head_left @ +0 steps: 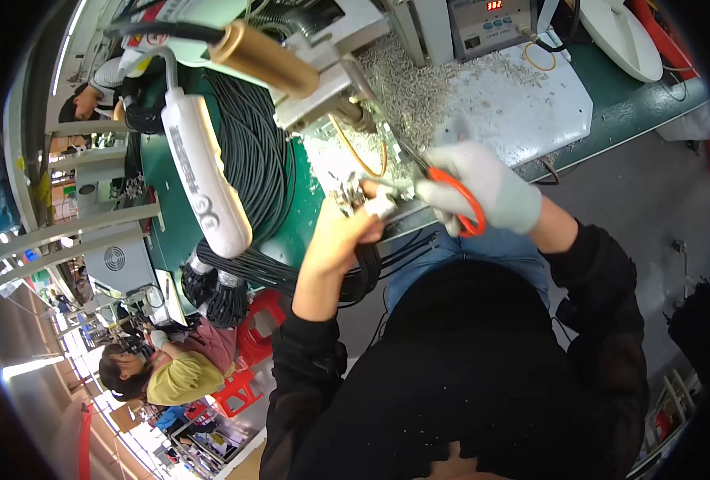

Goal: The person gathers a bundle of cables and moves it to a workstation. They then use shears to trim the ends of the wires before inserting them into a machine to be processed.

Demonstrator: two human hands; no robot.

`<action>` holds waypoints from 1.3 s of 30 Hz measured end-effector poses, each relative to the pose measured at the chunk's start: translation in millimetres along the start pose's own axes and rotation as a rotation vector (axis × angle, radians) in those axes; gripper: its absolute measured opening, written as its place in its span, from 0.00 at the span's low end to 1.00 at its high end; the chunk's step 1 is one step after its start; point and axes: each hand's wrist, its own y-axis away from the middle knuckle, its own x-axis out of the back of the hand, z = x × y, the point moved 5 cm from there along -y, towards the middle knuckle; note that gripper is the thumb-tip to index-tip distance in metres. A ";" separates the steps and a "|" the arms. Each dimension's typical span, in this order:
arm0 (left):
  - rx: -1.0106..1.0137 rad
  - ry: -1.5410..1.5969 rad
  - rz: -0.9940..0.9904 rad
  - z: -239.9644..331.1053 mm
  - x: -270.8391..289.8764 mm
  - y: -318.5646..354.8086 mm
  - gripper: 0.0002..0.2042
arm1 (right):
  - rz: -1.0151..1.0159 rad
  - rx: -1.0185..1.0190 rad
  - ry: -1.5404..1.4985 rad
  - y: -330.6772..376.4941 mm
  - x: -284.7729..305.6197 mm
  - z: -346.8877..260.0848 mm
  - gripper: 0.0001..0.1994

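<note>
My right hand, in a whitish glove, is closed around a pair of scissors with orange handles. The scissors' dark blades point up and left over the bench edge. Beside them, my left hand is bare apart from white coverings on some fingertips. Its fingers are pinched together under bright light, and what lies between them is too small and glaring to make out. Black cables hang just below that hand. Above both hands stands a bench machine with a brass-coloured cylinder and a thin yellow tube.
A large coil of black cable lies on the green bench, under a white lamp. Small metal pieces are heaped behind my hands, beside a control box. A white dish sits at far right. Another person sits at left.
</note>
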 end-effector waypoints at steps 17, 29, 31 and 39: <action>-0.436 -0.668 0.086 18.9 -74.1 49.4 0.08 | 0.264 -0.098 -0.021 65.6 -15.3 -20.8 0.11; -0.300 0.065 -0.181 14.2 -35.3 38.5 0.12 | 0.597 0.135 1.033 82.6 10.5 -6.6 0.11; -0.146 0.119 -0.080 6.1 -59.2 37.4 0.15 | 0.501 0.229 0.668 73.4 -18.1 -33.3 0.12; -0.183 -0.007 0.065 7.8 -65.1 43.9 0.13 | 0.215 0.111 0.117 45.6 -47.4 -40.5 0.11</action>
